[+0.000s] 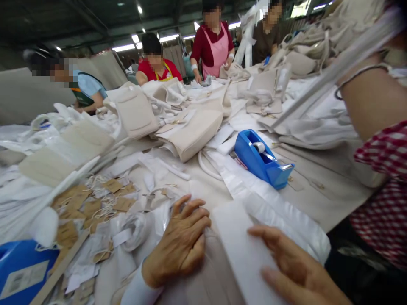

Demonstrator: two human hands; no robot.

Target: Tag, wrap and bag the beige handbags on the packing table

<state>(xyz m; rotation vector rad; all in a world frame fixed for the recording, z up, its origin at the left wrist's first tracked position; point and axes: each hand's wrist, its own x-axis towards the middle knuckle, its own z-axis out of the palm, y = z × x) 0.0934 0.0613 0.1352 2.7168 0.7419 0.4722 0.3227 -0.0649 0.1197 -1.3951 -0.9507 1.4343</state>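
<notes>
My left hand point(179, 243) lies over a pale beige bag piece point(213, 258), its fingers loosely bent and nothing seen gripped in them. A long flat white sheet point(237, 241) lies beside it, across the beige piece. Over the sheet's right edge is my right hand point(295, 267), thumb and forefinger apart; its other fingers are partly hidden. Clear plastic and rolled wrapped straps point(135, 231) sit left of my left hand. A blue tape dispenser point(262, 159) stands beyond the right hand on beige material.
Brown cardboard tags point(92, 207) with white strings are heaped at left, near a blue box point(27, 269). Beige handbags point(190, 131) and white wrapping cover the middle. A person in a checked sleeve point(381, 156) reaches in at right; several co-workers point(213, 51) are across the table.
</notes>
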